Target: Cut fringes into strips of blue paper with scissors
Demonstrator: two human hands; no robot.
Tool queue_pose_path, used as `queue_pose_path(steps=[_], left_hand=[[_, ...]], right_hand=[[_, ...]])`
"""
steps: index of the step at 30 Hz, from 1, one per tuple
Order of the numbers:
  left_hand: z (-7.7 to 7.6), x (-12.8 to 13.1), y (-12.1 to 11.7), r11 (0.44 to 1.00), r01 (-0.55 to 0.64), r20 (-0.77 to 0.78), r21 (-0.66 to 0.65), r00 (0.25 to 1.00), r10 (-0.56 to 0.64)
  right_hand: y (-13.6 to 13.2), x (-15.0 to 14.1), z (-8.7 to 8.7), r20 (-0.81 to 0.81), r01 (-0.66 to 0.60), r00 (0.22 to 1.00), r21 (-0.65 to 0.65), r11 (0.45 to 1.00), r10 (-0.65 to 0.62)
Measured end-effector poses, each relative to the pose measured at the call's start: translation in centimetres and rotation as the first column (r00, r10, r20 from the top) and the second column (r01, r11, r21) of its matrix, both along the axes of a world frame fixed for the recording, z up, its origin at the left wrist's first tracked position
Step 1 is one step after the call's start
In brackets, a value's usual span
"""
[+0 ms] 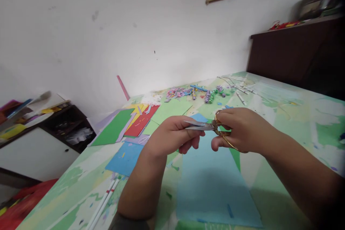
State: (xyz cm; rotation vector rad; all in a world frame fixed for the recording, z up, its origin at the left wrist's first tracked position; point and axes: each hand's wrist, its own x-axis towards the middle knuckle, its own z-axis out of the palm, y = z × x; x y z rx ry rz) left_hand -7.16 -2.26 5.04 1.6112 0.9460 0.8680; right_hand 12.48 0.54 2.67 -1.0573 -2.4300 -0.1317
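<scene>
My right hand (242, 127) grips a pair of scissors (201, 126) by its gold-coloured handle loops, the blades slightly apart and pointing left. My left hand (172, 134) is closed, its thumb and fingers pressed together right by the blades; whatever it pinches is hidden or too small to name. Both hands are raised above a light blue paper sheet (212, 183) on the table. Small dark blue paper scraps (230, 210) lie near that sheet's lower edge.
The patterned table (291, 133) bears green paper (114, 127), red paper (141, 121) and blue paper (125, 160) on the left. Colourful curled strips (179, 93) lie at the back, and white sticks (104, 205) at front left. A dark cabinet (291, 54) stands at right.
</scene>
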Motion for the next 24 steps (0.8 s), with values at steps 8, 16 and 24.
queue_pose_path(steps=[8,16,24], left_hand=[[-0.4,0.1,0.4,0.992,-0.062,-0.033,0.113,0.997,0.066],[-1.5,1.7,0.4,0.883,-0.223,-0.122,0.412,0.947,0.296],[-1.5,1.6,0.1,0.825,-0.192,-0.222,0.531,0.908,0.354]], right_hand=[[0.6,0.0,0.1,0.024,0.077,0.997,-0.03,0.997,-0.076],[0.6,-0.1,-0.4,-0.012,-0.049,0.999,-0.219,0.974,0.048],[-0.1,-0.4,0.0,0.008,-0.041,0.999,-0.237,0.971,0.044]])
